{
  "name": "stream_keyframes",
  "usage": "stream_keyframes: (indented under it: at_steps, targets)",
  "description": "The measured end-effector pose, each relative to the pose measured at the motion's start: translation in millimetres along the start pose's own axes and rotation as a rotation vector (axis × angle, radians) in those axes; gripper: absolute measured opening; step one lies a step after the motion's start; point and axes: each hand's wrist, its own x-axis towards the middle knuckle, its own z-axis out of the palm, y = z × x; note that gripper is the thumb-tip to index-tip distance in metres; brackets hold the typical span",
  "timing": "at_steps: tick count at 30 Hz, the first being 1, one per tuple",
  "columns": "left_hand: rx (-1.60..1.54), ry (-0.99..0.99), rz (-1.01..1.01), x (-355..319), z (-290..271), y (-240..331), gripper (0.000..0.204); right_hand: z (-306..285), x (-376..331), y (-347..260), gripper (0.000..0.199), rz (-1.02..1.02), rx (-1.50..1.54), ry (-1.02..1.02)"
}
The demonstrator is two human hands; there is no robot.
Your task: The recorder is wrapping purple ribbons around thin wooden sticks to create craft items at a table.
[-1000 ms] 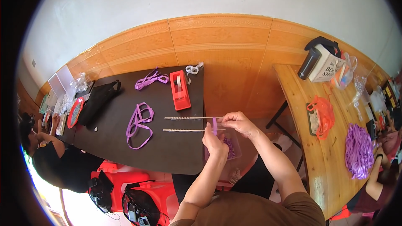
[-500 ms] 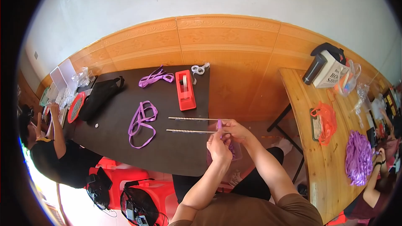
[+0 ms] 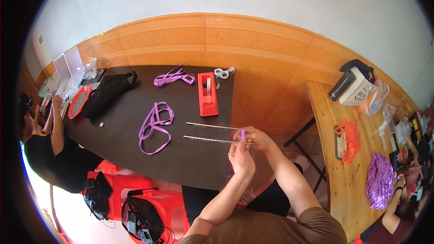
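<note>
A: What is being held, and where?

B: A short purple ribbon strip (image 3: 242, 134) is held just past the right edge of the dark surface (image 3: 194, 167), at the right-hand ends of two slim rods. The far rod (image 3: 212, 126) and the near rod (image 3: 212, 139) are laid almost parallel, their spiral ends pointed left over the surface. Whether the strip is looped around either rod cannot be told.

A: How are the fingers set?

B: Those of the left hand (image 3: 242, 159) are pinched narrowly on the strip, beside the near rod. Those of the right hand (image 3: 257, 139) are bent in near the far rod; what is gripped by them cannot be told.

A: How is this best done?

B: A light, even pull is probably called for, so that the rods are not drawn together or bowed. The strip is best laid flat, as a twist would likely be left loose. The rods should be steadied by one hand while the ribbon is guided by the other. The loose purple ribbon (image 3: 157, 129) at the left is best left clear of the rod tips.
</note>
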Motion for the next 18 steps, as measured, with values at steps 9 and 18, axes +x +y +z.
stream_keyframes:
  at_steps: [9, 18]
  targets:
    - [-0.01, -0.082, 0.052, 4.3, -10.4, -8.4, 0.008, 15.8, -28.5, -58.7, 0.011, -0.458, -0.751, 0.383]
    - [0.006, -0.134, 0.096, 5.4, -10.8, -7.4, 0.009, 95.3, 11.4, -95.0, 0.019, 0.133, -1.881, -0.068]
